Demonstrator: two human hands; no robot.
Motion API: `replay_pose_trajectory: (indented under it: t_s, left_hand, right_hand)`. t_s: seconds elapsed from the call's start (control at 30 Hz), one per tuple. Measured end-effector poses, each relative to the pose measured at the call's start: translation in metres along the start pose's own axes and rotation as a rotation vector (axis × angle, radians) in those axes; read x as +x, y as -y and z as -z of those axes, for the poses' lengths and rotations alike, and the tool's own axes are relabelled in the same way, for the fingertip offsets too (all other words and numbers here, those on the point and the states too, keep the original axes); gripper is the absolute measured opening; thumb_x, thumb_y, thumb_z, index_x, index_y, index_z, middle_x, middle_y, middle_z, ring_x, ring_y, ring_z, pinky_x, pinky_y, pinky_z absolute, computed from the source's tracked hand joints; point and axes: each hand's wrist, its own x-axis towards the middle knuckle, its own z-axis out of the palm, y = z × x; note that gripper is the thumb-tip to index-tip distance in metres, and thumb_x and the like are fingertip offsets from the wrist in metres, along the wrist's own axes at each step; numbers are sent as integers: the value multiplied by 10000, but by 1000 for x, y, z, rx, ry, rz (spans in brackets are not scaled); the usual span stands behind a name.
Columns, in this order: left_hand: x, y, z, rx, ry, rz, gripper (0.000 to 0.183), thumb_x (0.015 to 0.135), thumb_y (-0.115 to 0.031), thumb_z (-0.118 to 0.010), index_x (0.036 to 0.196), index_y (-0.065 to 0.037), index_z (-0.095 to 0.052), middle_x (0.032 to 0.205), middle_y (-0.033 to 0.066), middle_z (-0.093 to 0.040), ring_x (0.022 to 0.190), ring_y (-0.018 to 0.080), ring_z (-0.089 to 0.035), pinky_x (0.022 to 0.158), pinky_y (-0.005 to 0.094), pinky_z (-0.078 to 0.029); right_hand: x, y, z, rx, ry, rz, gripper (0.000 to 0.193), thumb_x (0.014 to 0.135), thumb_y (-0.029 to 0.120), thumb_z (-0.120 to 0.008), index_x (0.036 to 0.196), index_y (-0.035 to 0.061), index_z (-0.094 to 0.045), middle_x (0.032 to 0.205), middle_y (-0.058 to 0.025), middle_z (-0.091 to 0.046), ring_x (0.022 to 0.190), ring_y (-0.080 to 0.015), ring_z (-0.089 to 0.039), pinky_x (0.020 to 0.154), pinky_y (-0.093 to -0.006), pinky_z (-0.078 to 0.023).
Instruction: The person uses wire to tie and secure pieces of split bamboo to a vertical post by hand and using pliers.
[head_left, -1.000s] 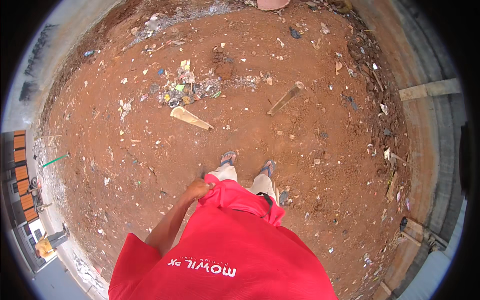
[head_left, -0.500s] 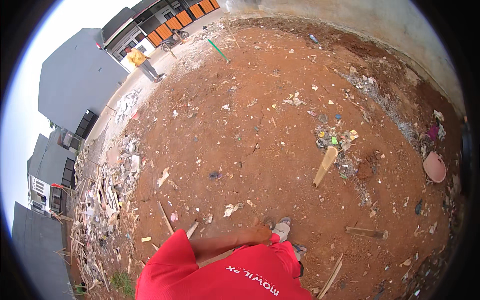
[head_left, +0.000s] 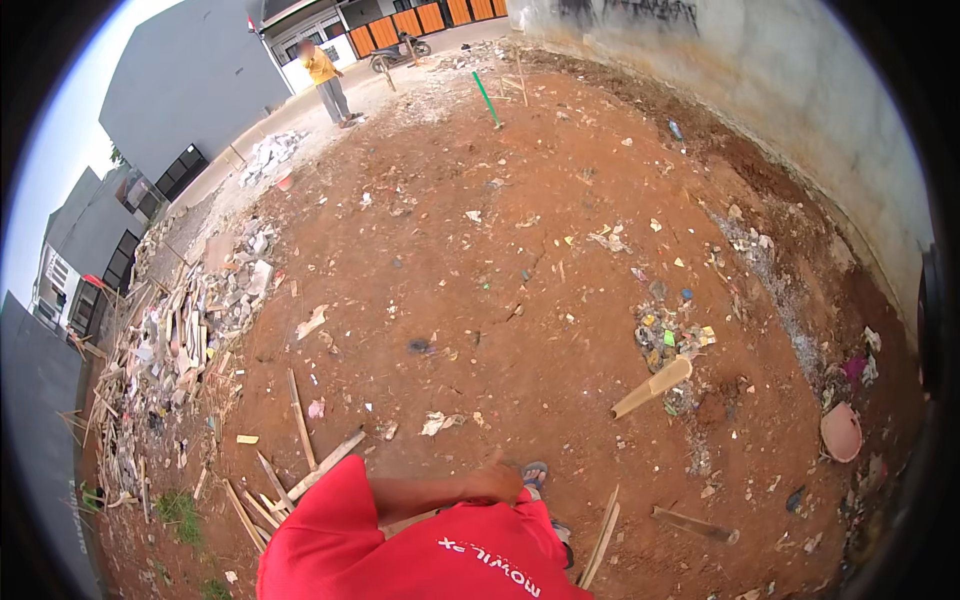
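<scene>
My left arm, in a red short sleeve [head_left: 330,510], reaches across the front of my body. My left hand [head_left: 493,482] is at my waist, close against the red shirt [head_left: 430,560]; its fingers are mostly hidden and I make out nothing held in it. My right hand is out of sight. Just beyond the left hand, a foot in a sandal [head_left: 535,474] stands on the reddish soil. Wooden strips [head_left: 325,466] lie on the ground left of my arm, and a split bamboo length [head_left: 602,540] lies to the right of my feet.
A wide bamboo piece [head_left: 652,388] lies beside scattered litter [head_left: 668,338]. Farther right are a pink basin [head_left: 841,432] and a concrete wall [head_left: 790,90]. Rubble [head_left: 195,320] lines the left side. A green pole [head_left: 486,98] and a person in yellow [head_left: 322,75] stand far off.
The view has turned left and tilted, so ground things shift and more wooden strips show at lower left. My left hand stays near my waist. The distant person still stands.
</scene>
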Motion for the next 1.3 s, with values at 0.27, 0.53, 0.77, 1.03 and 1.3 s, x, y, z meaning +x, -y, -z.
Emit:
replay_pose_trajectory:
  t_s: [0.27, 0.53, 0.77, 1.03, 1.3]
  left_hand:
    - [17, 37, -2, 66, -129, -136, 356, 804, -298, -623, 983, -11, -733, 1061, 251, -695, 1072, 396, -654, 1098, 688, -162]
    - [13, 18, 42, 63, 119, 7, 506, 917, -433, -567, 1172, -7, -666, 1340, 245, -561, 1298, 383, -504, 1157, 596, -163]
    - [19, -17, 19, 106, 212, -2, 602, 929, -494, -557, 1204, 34, -646, 1352, 269, -526, 1322, 390, -451, 1132, 598, -206]
    - [43, -50, -30, 152, 284, 145, 536, 906, -486, -593, 1082, 4, -716, 1284, 261, -540, 1300, 385, -446, 1121, 600, -207]
    - [102, -16, -34, 278, -191, 315, 429, 879, -449, -630, 857, -37, -749, 1031, 232, -621, 1061, 380, -561, 989, 547, -296]
  right_hand:
    - [-22, -37, 0, -7, -37, -59, 354, 727, 226, -732, 924, -60, -663, 777, -174, -682, 774, -285, -691, 673, -425, -530]
    - [-85, -94, 0, 91, -25, -232, 361, 726, 229, -734, 928, -61, -661, 780, -179, -683, 777, -290, -692, 675, -427, -533]
    - [-99, -167, 11, 55, 15, -363, 367, 725, 231, -736, 932, -63, -659, 782, -183, -684, 780, -295, -694, 678, -429, -536]
    - [24, -221, 56, -335, 57, -244, 520, 701, 269, -781, 1093, -31, -619, 950, -271, -692, 961, -407, -682, 815, -455, -545]
    - [152, -222, 132, -658, -23, -76, 745, 740, 315, -731, 1372, 47, -440, 1056, -225, -691, 993, -368, -684, 861, -456, -545]
